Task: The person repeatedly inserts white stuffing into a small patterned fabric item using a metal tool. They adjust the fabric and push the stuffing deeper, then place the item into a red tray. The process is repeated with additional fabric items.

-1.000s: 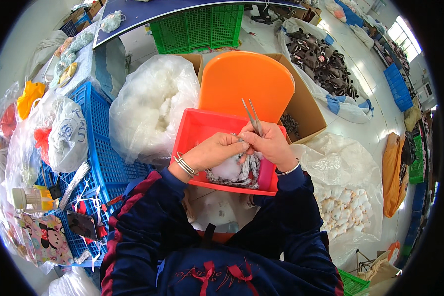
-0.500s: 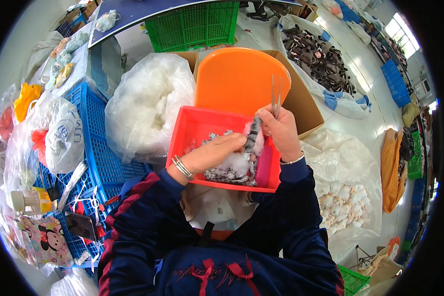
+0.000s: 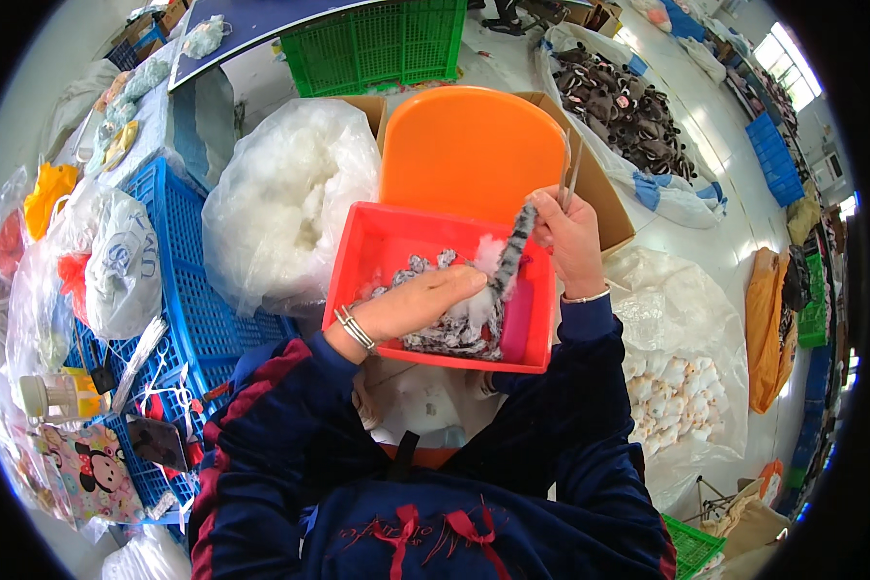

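A narrow grey-and-black striped plush piece, like a tail, is stretched slantwise between my hands. Its lower end is pinched by my left hand, and the fingers of my right hand close on its upper end. Metal tweezers also stick up from my right hand, points away from me. Below lies a red plastic bin with grey-and-black plush pieces, white stuffing fluff and a magenta object inside.
An orange chair stands behind the bin. Left of it are a clear bag of white stuffing and a blue crate. On the right lie a bag of small white pieces and a sack of dark plush items.
My right hand has moved right and slightly up with the tweezers, now tilted more. The striped piece is drawn out longer between my hands. My left hand has barely moved.
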A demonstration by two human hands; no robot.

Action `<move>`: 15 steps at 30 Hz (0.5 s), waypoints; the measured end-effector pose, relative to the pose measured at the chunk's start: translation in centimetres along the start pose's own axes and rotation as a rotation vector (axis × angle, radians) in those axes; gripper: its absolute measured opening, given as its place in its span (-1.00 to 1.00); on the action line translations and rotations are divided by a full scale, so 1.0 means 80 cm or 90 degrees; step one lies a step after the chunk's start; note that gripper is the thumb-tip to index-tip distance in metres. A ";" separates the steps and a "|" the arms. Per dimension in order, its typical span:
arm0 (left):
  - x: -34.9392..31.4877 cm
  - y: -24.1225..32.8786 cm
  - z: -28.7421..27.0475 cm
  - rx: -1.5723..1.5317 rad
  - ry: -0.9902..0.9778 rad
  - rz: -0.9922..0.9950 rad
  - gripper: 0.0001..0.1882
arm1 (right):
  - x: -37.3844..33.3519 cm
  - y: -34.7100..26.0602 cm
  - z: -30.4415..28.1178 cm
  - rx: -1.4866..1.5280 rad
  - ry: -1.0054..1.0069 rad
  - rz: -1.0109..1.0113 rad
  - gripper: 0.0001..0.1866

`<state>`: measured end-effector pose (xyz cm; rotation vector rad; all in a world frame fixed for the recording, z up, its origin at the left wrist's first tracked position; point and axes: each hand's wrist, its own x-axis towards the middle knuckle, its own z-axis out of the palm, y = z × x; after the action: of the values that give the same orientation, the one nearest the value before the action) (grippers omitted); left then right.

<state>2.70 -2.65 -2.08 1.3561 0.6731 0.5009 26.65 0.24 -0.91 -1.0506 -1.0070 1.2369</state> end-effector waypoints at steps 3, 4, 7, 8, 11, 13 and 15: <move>0.003 0.022 0.002 0.079 0.032 -0.040 -0.59 | -0.005 -0.002 0.015 -0.022 -0.024 0.019 -0.85; 0.004 0.027 0.003 0.107 0.041 -0.072 -0.61 | -0.007 -0.002 0.020 -0.028 -0.033 0.025 -0.85; 0.012 0.005 -0.003 0.060 0.005 -0.041 -0.69 | -0.009 0.003 0.030 -0.064 -0.044 0.046 -0.86; 0.013 -0.001 -0.004 0.053 0.000 -0.048 -0.72 | -0.010 0.005 0.034 -0.067 -0.048 0.046 -0.86; 0.016 0.009 -0.001 0.059 -0.011 -0.093 -0.75 | -0.016 0.009 0.041 -0.072 -0.068 0.041 -0.85; 0.019 0.012 0.000 0.101 -0.006 -0.154 -0.75 | -0.020 0.010 0.047 -0.071 -0.097 0.030 -0.85; 0.022 0.002 0.001 0.085 -0.017 -0.097 -0.75 | -0.020 0.012 0.054 -0.058 -0.093 0.038 -0.86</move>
<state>4.02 -1.51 -2.14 1.4204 0.7929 0.3201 22.09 -1.05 -0.86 -1.0795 -1.1607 1.3424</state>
